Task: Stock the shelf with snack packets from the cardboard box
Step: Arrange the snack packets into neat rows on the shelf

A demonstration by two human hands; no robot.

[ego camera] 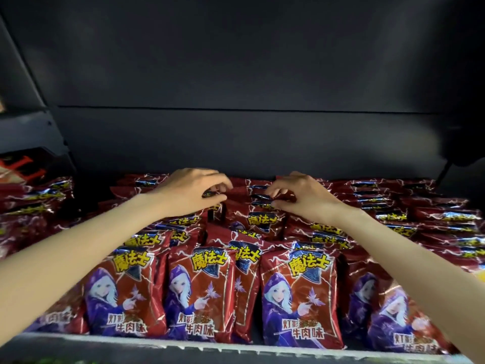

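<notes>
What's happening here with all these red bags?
A person is stocking a dark shelf with red snack packets that stand in rows, printed fronts facing out. Both arms reach to the back rows. The left hand pinches the top of a packet there, and the right hand has its fingers curled on the top of a neighbouring packet. No cardboard box is in view.
</notes>
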